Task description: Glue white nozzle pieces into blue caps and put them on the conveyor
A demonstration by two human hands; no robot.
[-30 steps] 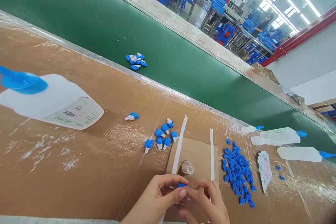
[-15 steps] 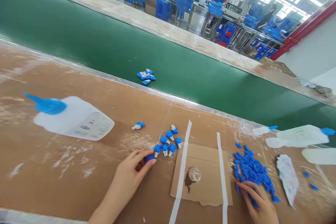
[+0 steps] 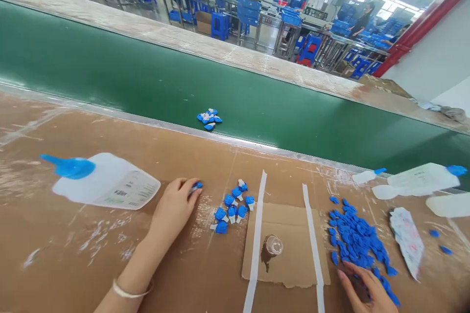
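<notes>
Right hand (image 3: pixel 367 287) at the near edge of the heap of small blue pieces (image 3: pixel 356 237); left hand (image 3: pixel 179 200) well apart from it.
The right thumb and fingers stand parted; the heap's long axis runs outward and leftward from them. Farther out, the left hand's thumb and fingers close about one small blue-and-white piece (image 3: pixel 199 185), mostly covered, left of similar blue-and-white pieces (image 3: pixel 231 212).
</notes>
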